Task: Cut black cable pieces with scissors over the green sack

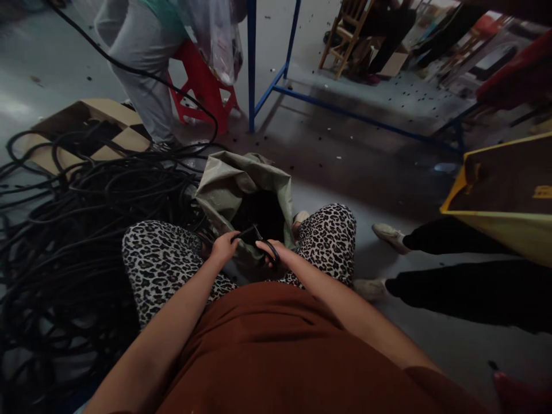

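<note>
Between my knees stands a grey-green woven sack point(215, 183), its mouth wide and its inside dark. My left hand point(224, 247) is closed on a black rubber strip point(242, 233) at the near rim of the sack. In my right hand point(280, 251) is a pair of scissors point(271, 250) with black handles, the blades pointing up and left over the sack's mouth, close to the end of the strip. Whether the blades touch the strip I cannot tell. A large heap of black tubing point(86, 241) lies in coils on the floor at my left.
A cardboard box point(125, 118) with open flaps stands behind the coils. Beyond the sack are a red stool point(200, 80) with a person beside it and a blue metal frame point(328, 102). At right, a person's legs point(448, 287) stand beneath a yellow-edged bin point(495, 215).
</note>
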`<state>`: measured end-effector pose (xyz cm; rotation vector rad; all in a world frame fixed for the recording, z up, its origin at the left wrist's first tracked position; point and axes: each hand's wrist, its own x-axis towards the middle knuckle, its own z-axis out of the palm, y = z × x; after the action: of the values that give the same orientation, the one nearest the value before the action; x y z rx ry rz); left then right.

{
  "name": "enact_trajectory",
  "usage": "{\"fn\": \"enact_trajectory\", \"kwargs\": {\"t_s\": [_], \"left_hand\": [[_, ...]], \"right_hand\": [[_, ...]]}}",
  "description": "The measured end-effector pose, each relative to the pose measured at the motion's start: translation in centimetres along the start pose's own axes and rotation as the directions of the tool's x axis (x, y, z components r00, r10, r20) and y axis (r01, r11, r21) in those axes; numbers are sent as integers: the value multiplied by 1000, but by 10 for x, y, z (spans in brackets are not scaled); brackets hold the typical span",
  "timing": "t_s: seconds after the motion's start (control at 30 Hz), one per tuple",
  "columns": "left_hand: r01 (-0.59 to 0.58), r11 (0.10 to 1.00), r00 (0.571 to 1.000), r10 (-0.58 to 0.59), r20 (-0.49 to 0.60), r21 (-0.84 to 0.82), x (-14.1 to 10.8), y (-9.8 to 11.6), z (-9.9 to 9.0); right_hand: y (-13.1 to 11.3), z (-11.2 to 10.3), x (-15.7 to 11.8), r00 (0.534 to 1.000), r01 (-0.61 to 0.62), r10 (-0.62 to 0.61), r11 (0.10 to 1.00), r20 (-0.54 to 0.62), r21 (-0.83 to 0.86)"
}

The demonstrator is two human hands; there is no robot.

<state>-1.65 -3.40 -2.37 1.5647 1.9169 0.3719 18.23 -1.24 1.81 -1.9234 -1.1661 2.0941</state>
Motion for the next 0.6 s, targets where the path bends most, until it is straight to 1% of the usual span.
{"fn": "enact_trajectory", "kwargs": {"t_s": [0.07,0.13,0.27,0.4,0.6], "left_hand": [[-10,1000,1000,10,8,-2,0,0,0],[-27,1000,999,27,17,-4,0,-1,0],[-53,999,998,53,32,-4,1,-1,0],[-67,998,997,67,40,3,1,-2,1],[-85,996,995,84,47,10,2,-4,3]], "right_hand": [[0,-1,2,999,22,-23,1000,46,14],[0,-3,3,997,31,-30,999,68,-12],[-1,-5,3,998,18,-13,997,65,-81],[0,-5,4,998,13,-7,996,66,-90],[6,-5,9,994,75,-71,996,83,-42]]}}
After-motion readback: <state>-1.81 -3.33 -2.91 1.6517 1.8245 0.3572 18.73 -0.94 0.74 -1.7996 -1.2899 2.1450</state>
